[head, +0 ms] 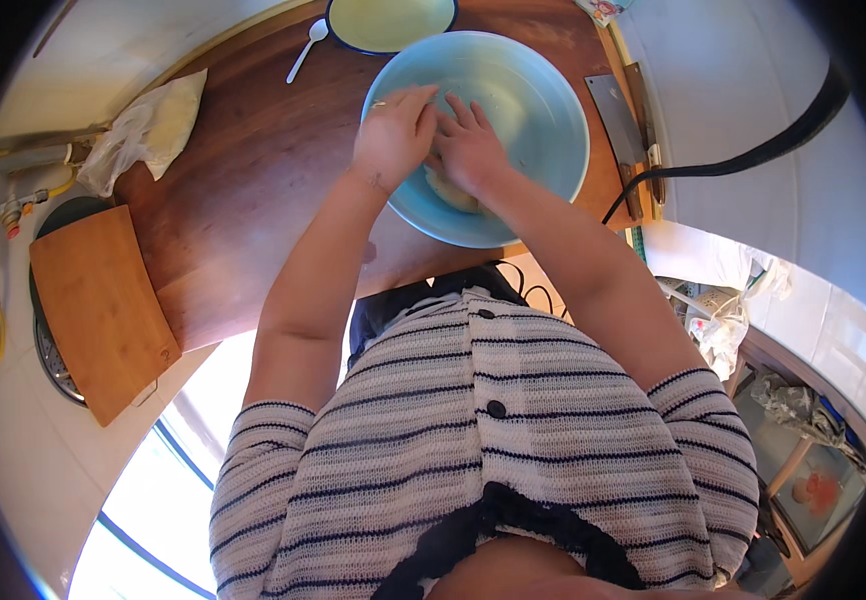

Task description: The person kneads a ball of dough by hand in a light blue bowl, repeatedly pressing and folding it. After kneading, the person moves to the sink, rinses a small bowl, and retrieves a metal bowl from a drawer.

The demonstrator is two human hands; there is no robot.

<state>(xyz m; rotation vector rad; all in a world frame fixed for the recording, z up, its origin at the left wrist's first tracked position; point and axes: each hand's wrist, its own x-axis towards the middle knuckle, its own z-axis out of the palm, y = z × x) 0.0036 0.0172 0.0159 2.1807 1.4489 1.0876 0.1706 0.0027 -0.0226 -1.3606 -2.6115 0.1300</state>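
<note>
A large light-blue basin [553,150] stands on the brown wooden table before me. A pale lump of dough [449,193] lies in its near part, partly hidden under my hands. My left hand [397,129] is over the basin's left side, its fingers bent toward the other hand, with a ring on one finger. My right hand [472,148] is over the dough, palm down, fingers spread toward the basin's middle. The fingertips of both hands meet or nearly meet. Whether either hand grips any dough is hidden.
Behind the basin are an enamel plate with a dark rim [395,22] and a white plastic spoon [308,51]. A cleaver [616,120] lies at the right edge near a black cable [725,161]. At left are a plastic bag [151,127] and a wooden cutting board [102,307].
</note>
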